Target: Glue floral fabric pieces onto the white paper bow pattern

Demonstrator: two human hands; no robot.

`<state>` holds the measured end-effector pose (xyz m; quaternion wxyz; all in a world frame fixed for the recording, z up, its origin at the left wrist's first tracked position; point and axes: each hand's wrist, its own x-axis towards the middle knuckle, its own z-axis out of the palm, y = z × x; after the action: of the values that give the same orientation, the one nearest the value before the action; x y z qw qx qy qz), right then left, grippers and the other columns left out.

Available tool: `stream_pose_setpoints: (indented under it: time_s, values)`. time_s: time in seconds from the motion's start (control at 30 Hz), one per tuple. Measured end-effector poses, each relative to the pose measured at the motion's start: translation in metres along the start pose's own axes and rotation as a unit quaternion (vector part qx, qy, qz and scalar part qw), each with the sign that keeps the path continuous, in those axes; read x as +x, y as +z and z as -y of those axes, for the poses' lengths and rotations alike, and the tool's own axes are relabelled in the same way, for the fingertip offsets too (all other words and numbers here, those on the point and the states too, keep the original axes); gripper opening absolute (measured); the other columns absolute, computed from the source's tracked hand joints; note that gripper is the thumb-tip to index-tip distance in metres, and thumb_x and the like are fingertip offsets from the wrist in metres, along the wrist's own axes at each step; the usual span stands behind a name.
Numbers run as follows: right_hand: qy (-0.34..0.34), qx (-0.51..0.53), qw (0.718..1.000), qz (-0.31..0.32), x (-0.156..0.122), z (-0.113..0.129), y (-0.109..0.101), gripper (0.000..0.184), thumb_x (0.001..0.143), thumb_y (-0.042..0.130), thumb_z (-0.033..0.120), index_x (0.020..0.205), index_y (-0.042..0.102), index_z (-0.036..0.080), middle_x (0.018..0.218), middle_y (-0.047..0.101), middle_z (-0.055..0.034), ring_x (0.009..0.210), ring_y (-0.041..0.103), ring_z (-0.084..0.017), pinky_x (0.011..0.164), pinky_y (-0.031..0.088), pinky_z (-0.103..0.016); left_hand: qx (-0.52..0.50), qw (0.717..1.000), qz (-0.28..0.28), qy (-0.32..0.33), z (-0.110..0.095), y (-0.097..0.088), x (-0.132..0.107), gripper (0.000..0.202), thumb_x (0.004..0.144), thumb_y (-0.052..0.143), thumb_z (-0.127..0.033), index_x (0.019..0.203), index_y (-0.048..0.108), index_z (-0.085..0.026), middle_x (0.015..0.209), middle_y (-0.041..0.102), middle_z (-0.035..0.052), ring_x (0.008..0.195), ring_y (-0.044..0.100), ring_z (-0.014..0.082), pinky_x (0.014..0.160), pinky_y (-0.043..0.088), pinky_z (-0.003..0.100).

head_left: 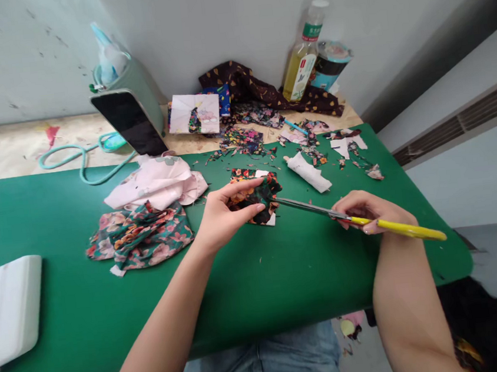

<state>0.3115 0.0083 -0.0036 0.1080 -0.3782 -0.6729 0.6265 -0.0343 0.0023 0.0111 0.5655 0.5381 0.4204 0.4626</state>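
Note:
My left hand [229, 212] pinches a dark floral fabric piece [256, 194] between thumb and fingers, above the green tabletop. Under it, white corners of a card or paper [271, 219] peek out. My right hand [362, 212] grips scissors [395, 230] with yellow handles. Their metal blades point left, and the tips touch the fabric's right edge; whether the blades are parted is hard to see. Left of my left hand lie a crumpled green floral cloth [151, 237] and a pale pink cloth [154, 181]. To the right rests a white rolled piece [308, 172].
Fabric scraps [243, 139] litter the back of the green mat [243, 305]. Behind stand a phone [130, 121], a white picture card [193, 113], an oil bottle [303, 56] and a tub [329, 65] beside brown cloth [247, 85]. A white box-like device [13, 311] sits at left.

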Motion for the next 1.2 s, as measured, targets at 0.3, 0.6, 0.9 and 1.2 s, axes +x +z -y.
stream_pose_setpoints:
  time_s: [0.3, 0.6, 0.9, 1.2]
  values:
    - [-0.015, -0.004, 1.0, 0.004, 0.003, 0.001, 0.001, 0.05, 0.062, 0.075, 0.062, 0.074, 0.062, 0.015, 0.068, 0.058, -0.0019, 0.061, 0.05, -0.013, 0.051, 0.036, -0.024, 0.007, 1.0, 0.012, 0.006, 0.004, 0.005, -0.001, 0.048, 0.067, 0.084, -0.027, 0.113, 0.073, -0.021, 0.117, 0.072, 0.0071, 0.108, 0.068, 0.0246, 0.095, 0.054, 0.033]
    - [-0.017, -0.015, 1.0, 0.015, 0.008, 0.008, 0.005, 0.053, 0.063, 0.074, 0.065, 0.074, 0.063, 0.015, 0.066, 0.057, -0.0006, 0.058, 0.048, -0.011, 0.052, 0.035, -0.024, 0.011, 0.999, 0.034, -0.005, 0.008, 0.011, -0.002, 0.049, 0.068, 0.084, -0.029, 0.114, 0.073, -0.02, 0.112, 0.073, 0.0069, 0.105, 0.069, 0.0246, 0.094, 0.055, 0.033]
    - [-0.017, -0.023, 1.0, 0.012, 0.011, 0.013, 0.009, 0.051, 0.062, 0.074, 0.064, 0.07, 0.061, 0.015, 0.063, 0.054, 0.0006, 0.055, 0.046, -0.011, 0.05, 0.034, -0.024, 0.017, 0.999, 0.038, 0.001, 0.006, 0.013, -0.002, 0.048, 0.066, 0.085, -0.027, 0.113, 0.073, -0.02, 0.113, 0.073, 0.0064, 0.107, 0.067, 0.0239, 0.097, 0.052, 0.032]
    - [-0.019, -0.032, 0.999, 0.022, 0.013, 0.011, 0.008, 0.053, 0.062, 0.073, 0.067, 0.071, 0.063, 0.015, 0.063, 0.056, 0.0, 0.056, 0.047, -0.011, 0.05, 0.036, -0.023, 0.006, 0.999, 0.047, -0.014, 0.006, 0.016, -0.002, 0.047, 0.065, 0.085, -0.025, 0.11, 0.074, -0.019, 0.116, 0.072, 0.0086, 0.102, 0.068, 0.0241, 0.092, 0.054, 0.034]
